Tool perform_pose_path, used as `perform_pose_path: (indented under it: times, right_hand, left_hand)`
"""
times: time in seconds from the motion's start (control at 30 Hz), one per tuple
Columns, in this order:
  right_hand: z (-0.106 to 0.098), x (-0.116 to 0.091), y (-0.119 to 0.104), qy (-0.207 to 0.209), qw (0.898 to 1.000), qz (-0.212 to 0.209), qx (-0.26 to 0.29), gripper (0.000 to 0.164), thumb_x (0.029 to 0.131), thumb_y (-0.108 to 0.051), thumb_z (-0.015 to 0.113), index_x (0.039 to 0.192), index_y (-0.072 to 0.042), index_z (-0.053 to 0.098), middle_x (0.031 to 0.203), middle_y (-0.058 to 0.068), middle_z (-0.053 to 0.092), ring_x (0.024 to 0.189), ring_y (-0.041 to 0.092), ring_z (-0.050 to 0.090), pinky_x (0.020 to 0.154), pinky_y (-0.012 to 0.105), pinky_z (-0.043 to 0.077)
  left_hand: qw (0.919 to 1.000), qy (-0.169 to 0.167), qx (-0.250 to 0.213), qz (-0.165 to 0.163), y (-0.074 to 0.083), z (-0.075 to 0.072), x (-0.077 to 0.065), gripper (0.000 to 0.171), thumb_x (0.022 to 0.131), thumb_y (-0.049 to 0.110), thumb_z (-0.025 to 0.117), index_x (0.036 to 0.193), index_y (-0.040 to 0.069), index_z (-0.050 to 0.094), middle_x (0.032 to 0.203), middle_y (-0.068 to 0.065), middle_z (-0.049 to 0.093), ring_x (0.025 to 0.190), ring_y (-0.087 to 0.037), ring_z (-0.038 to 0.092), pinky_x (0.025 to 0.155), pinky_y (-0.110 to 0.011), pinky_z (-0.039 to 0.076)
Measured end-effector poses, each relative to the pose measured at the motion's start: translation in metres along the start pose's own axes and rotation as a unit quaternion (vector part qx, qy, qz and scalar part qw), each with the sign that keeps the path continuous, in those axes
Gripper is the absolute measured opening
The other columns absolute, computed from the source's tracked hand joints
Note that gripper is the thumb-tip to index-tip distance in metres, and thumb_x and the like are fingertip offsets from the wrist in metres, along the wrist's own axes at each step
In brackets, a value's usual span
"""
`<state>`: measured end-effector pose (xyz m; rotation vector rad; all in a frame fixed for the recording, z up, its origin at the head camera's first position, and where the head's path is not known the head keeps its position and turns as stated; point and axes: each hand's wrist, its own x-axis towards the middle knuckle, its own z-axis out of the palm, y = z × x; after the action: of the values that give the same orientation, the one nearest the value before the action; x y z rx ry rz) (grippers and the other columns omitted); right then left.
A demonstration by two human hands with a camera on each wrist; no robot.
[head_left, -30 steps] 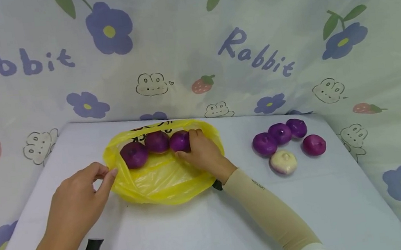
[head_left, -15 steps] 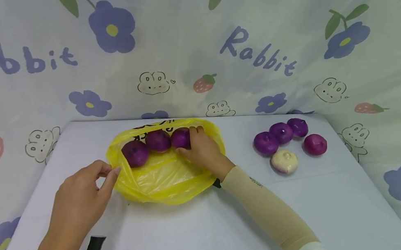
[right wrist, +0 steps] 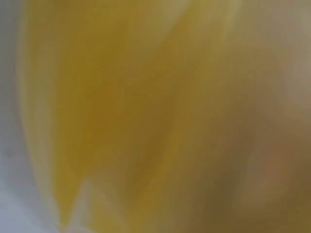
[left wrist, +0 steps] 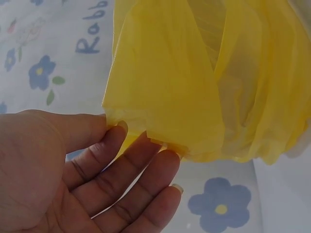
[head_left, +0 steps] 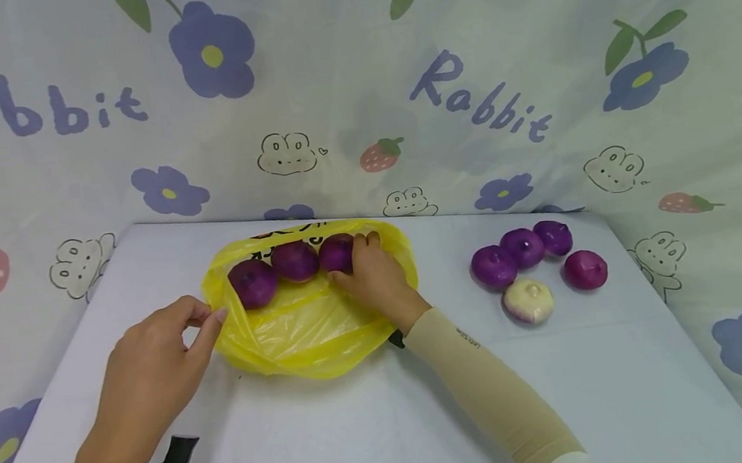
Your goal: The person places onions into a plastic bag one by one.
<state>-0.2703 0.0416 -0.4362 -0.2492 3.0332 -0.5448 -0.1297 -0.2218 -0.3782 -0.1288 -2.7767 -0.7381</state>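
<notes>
A yellow plastic bag [head_left: 302, 350] lies spread with its mouth up in the middle of the table. Inside it, along the back, sit three purple onions in a row: a left onion [head_left: 254, 284], a middle onion [head_left: 295, 261] and a right onion [head_left: 336, 253]. My left hand [head_left: 153, 367] pinches the bag's left rim between thumb and index finger, the pinch showing closely in the left wrist view. My right hand [head_left: 378, 275] reaches over the bag's right side and grips the right onion, its fingers over the far side. The right wrist view is blurred yellow plastic [right wrist: 107, 97].
To the right of the bag several onions rest on the white table [head_left: 434, 423], among them a pale-topped onion [head_left: 528, 301] and a redder onion [head_left: 585, 270]. Behind the table hangs a printed cloth [head_left: 326, 76] with flowers and rabbits.
The view has shifted slightly, so everything sits a little further right. Both hands keep their holds on the bag rim and the onion, and the loose onions have stayed put.
</notes>
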Motion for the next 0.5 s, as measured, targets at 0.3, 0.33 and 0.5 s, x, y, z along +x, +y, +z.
perform_pose_path:
  times: [0.3,0.33,0.5]
  right_hand:
    - [0.0011,0.0016,-0.0012,-0.002,1.0,0.004,-0.013,0.086,0.093,-0.052,0.076,0.146,0.007,0.045,0.14,0.024,0.048,0.099,0.031,0.065,0.091,0.041,0.058]
    - [0.0014,0.0017,-0.0012,-0.001,1.0,0.004,-0.015,0.086,0.093,-0.052,0.077,0.146,0.007,0.045,0.14,0.024,0.048,0.099,0.03,0.065,0.091,0.042,0.058]
    - [0.0028,0.0021,-0.0003,0.002,1.0,0.0,-0.015,0.086,0.09,-0.052,0.08,0.143,0.007,0.047,0.138,0.024,0.049,0.097,0.031,0.065,0.088,0.043,0.059]
  left_hand:
    - [1.0,0.001,0.003,0.0,-0.0008,0.0004,0.0,0.016,0.099,0.022,0.074,0.101,0.006,0.071,0.097,-0.017,0.075,0.066,-0.023,0.059,0.061,-0.043,0.047]
    - [1.0,0.0,0.004,-0.001,-0.0008,0.0004,0.0001,0.016,0.099,0.022,0.074,0.101,0.006,0.071,0.097,-0.017,0.075,0.067,-0.023,0.059,0.061,-0.043,0.047]
    - [1.0,0.0,0.005,-0.002,-0.0007,0.0003,0.0004,0.016,0.099,0.022,0.074,0.101,0.006,0.071,0.097,-0.016,0.075,0.066,-0.022,0.058,0.06,-0.041,0.046]
